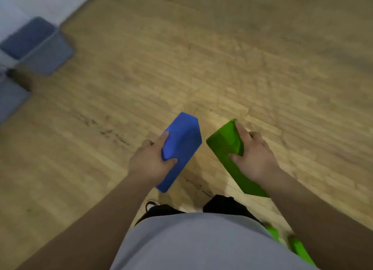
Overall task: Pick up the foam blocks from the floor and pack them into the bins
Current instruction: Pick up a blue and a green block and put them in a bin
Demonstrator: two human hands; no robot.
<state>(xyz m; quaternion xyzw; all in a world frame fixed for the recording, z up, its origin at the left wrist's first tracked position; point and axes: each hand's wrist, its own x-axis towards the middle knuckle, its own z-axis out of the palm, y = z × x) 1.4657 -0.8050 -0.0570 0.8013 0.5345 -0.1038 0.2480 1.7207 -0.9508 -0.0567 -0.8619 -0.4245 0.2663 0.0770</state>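
A blue foam block (179, 148) is gripped in the left hand (150, 160) and a green foam block (228, 154) in the right hand (255, 158), both held above the wooden floor (181, 57), with grey bins (40, 49) well apart at far left.

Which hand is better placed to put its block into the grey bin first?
Probably the left hand: its blue block is on the side of the grey bin, at far left.
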